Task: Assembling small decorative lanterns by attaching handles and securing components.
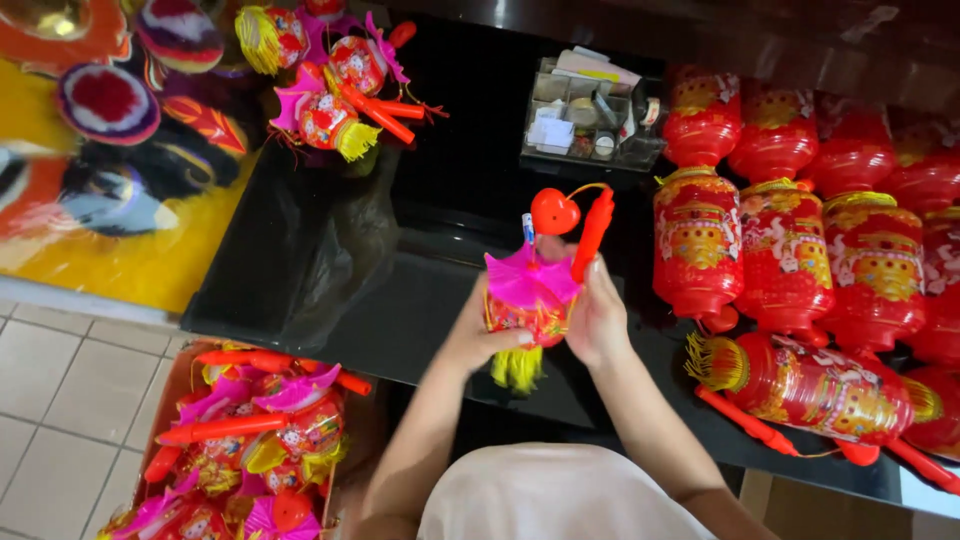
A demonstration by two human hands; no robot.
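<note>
Both hands meet over the black counter [440, 300], closed around one small toy lantern [528, 300]. Left hand [478, 335] wraps its red body from the side, fingers curled shut; right hand [597, 320] clasps the opposite side, thumb up by the red stick handle [592, 235]. Pink paper frill sits just above the fingertips, yellow tassel [516, 368] hangs below them. Judging by this, a light grip on the body keeps the frill uncrushed.

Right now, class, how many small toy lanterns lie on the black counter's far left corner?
3 that can be told apart: one at the back, one in the middle, one nearest the black bag. They overlap, so more may be hidden; another sits at the top edge.
</note>
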